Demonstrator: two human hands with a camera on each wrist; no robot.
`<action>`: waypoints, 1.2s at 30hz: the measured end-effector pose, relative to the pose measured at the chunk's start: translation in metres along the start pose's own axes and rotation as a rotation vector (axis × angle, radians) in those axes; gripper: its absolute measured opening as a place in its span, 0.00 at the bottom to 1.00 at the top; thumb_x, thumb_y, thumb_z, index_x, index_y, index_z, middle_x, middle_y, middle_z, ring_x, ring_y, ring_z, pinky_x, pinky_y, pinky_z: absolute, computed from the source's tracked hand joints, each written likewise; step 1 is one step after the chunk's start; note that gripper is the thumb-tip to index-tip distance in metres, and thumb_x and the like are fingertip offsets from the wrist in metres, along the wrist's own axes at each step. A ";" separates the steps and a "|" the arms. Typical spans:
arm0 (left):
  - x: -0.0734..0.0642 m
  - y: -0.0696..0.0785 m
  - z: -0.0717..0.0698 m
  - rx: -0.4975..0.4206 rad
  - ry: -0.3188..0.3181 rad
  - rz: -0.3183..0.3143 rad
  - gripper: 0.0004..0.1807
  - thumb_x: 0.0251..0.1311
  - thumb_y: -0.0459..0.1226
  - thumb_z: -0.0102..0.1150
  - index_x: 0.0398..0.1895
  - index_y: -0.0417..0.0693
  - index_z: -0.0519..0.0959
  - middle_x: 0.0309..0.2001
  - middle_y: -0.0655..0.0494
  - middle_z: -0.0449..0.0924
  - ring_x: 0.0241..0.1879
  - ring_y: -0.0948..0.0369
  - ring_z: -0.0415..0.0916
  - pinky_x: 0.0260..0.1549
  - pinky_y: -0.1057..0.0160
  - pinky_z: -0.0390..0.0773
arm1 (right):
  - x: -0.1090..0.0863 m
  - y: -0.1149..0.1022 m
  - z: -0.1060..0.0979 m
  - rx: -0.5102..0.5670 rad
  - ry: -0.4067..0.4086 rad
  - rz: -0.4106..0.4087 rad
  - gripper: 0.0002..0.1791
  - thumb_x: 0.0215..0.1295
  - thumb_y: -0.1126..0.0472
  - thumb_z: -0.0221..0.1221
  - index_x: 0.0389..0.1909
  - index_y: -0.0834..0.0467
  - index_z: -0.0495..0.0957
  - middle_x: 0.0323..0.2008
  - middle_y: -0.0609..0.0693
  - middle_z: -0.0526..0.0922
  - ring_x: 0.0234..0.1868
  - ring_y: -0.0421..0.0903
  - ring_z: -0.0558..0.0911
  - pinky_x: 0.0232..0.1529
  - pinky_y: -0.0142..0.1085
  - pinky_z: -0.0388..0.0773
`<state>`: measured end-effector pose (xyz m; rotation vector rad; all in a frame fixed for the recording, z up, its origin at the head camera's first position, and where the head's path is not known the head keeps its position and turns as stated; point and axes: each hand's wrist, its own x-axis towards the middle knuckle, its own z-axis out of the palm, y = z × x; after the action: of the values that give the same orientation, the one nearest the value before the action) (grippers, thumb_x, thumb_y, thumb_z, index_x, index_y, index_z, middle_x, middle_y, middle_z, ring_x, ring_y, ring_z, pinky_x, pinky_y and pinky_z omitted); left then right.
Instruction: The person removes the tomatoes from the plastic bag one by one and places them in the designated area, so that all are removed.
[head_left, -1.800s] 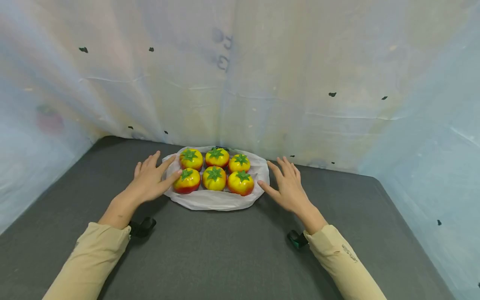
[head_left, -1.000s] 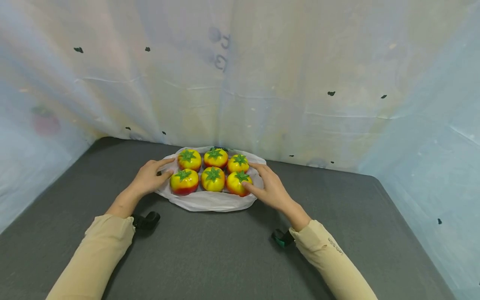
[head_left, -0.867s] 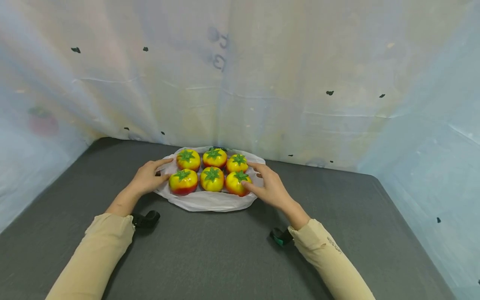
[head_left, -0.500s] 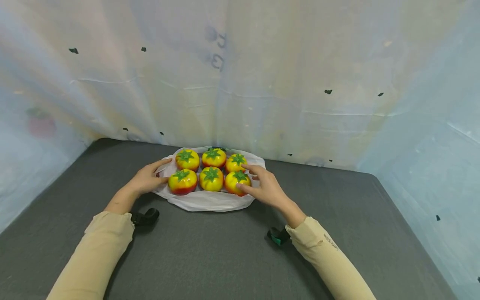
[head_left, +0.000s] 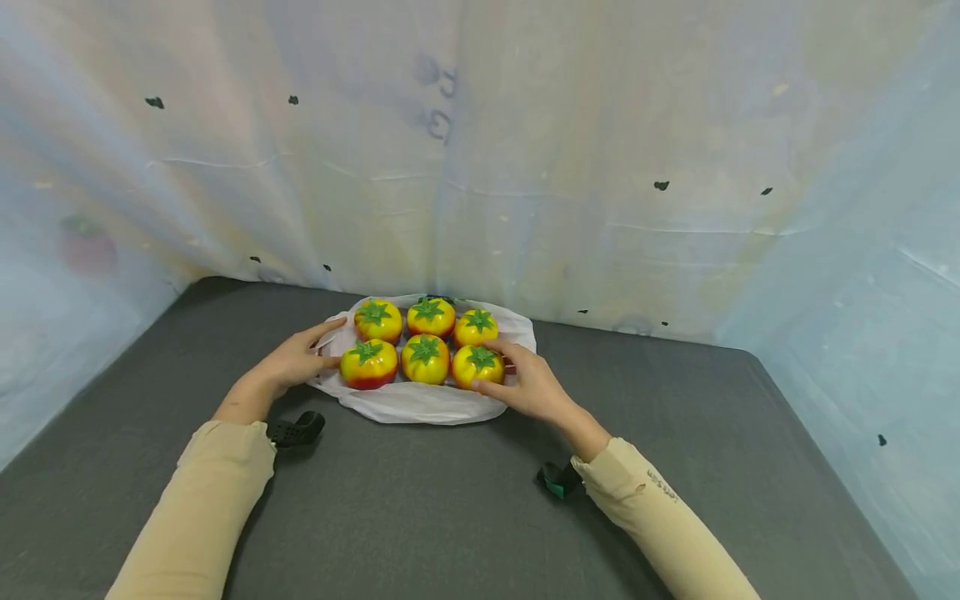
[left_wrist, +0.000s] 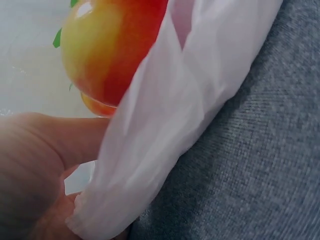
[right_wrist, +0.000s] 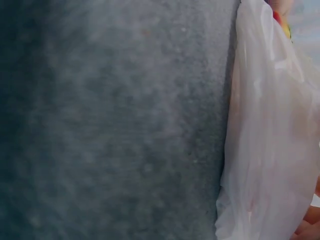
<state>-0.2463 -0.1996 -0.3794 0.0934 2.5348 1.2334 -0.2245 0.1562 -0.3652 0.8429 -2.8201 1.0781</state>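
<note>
Several glossy yellow-red tomatoes with green star-shaped tops lie in two rows on a crumpled white plastic bag (head_left: 427, 408) in the head view. My right hand (head_left: 531, 385) curves round the front right tomato (head_left: 467, 372), thumb at its front and fingers at its far side. At the bag's left edge, my left hand (head_left: 292, 360) holds the plastic, its thumb close to the front left tomato (head_left: 367, 368). The left wrist view shows that thumb (left_wrist: 82, 140) passing behind the plastic, beneath a tomato (left_wrist: 115, 50). Bag plastic (right_wrist: 270, 125) covers most of my right hand in the right wrist view.
Under the bag is a dark grey table (head_left: 427, 517). Pale plastic sheeting (head_left: 585, 150) hangs directly behind the bag and along both sides. A black strap (head_left: 296, 429) sits at the left wrist, another strap (head_left: 557, 479) at the right.
My right hand has moved left from beside the bag and down onto the front right tomato. The left hand has come to the bag's left edge and stays there.
</note>
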 end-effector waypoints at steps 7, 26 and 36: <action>0.001 -0.002 0.000 -0.013 -0.007 -0.003 0.42 0.64 0.35 0.52 0.77 0.48 0.43 0.74 0.29 0.35 0.71 0.32 0.38 0.65 0.31 0.49 | 0.000 0.000 -0.001 0.005 0.015 -0.011 0.34 0.56 0.54 0.67 0.63 0.62 0.70 0.59 0.58 0.76 0.53 0.53 0.80 0.53 0.44 0.79; 0.004 -0.004 -0.005 -0.019 -0.065 -0.036 0.46 0.61 0.35 0.56 0.77 0.50 0.41 0.73 0.28 0.33 0.70 0.31 0.38 0.64 0.32 0.51 | -0.007 -0.002 -0.032 0.034 0.208 0.111 0.33 0.55 0.52 0.69 0.61 0.58 0.72 0.56 0.56 0.78 0.49 0.53 0.80 0.53 0.50 0.77; 0.007 -0.002 -0.007 -0.034 -0.073 -0.043 0.47 0.60 0.34 0.57 0.77 0.51 0.40 0.73 0.28 0.32 0.69 0.31 0.37 0.64 0.31 0.50 | -0.010 0.007 -0.055 0.006 0.293 0.228 0.35 0.56 0.49 0.67 0.63 0.56 0.70 0.55 0.57 0.78 0.50 0.54 0.80 0.53 0.48 0.78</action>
<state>-0.2547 -0.2049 -0.3792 0.0740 2.4395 1.2333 -0.2298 0.1994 -0.3297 0.3330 -2.7079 1.1281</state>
